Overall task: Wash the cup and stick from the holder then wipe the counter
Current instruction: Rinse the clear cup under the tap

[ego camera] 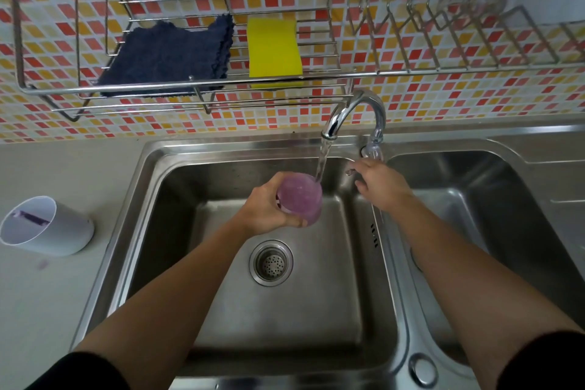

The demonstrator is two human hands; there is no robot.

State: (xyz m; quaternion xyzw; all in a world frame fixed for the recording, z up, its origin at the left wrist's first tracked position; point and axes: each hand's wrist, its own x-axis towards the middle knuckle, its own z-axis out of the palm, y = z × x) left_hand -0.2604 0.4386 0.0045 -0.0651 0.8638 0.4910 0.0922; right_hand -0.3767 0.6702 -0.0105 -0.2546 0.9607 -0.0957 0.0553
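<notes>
Under the tap (pixel 354 114), water runs into a purple cup (pixel 300 198) gripped around its side by the left hand (pixel 269 209) over the steel sink (pixel 177 187). Right of the tap's stream, the right hand (pixel 378 184) rests on the handle at the tap base; whether its fingers close around it is unclear. Left of the sink, a white holder (pixel 60 233) with a purple stick (pixel 31 218) stands on the grey counter (pixel 47 294). Behind the tap, a wire rack (pixel 190 85) on the tiled wall carries a dark cloth (pixel 167 57) and yellow sponge (pixel 273 47).
</notes>
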